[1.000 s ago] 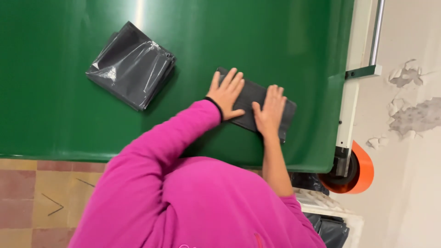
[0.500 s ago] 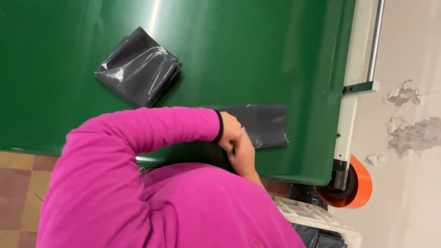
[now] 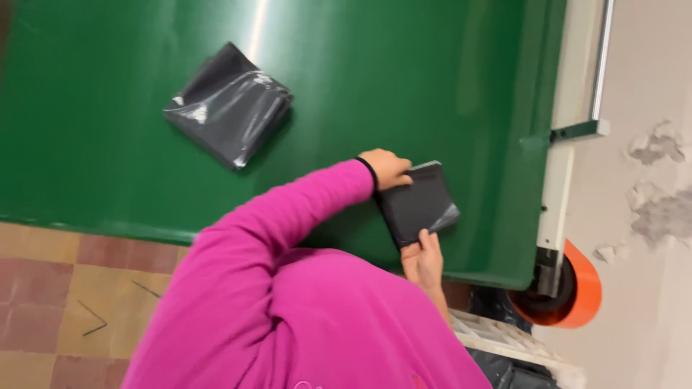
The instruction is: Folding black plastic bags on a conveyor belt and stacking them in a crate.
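Now folded smaller, the dark bag [image 3: 418, 204] sits gripped between left hand [image 3: 388, 168] and right hand [image 3: 423, 261].

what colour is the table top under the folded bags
Dark green table top, glossy, seen in the head view; the folded bags on it are black.

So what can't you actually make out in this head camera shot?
- Left hand: fingertips hidden behind the folded black bag.
- Right hand: palm faces away, grip unclear.
- Stack of folded black bags: count unreadable, glare and blur.
- Orange reel: partly hidden by the white frame.
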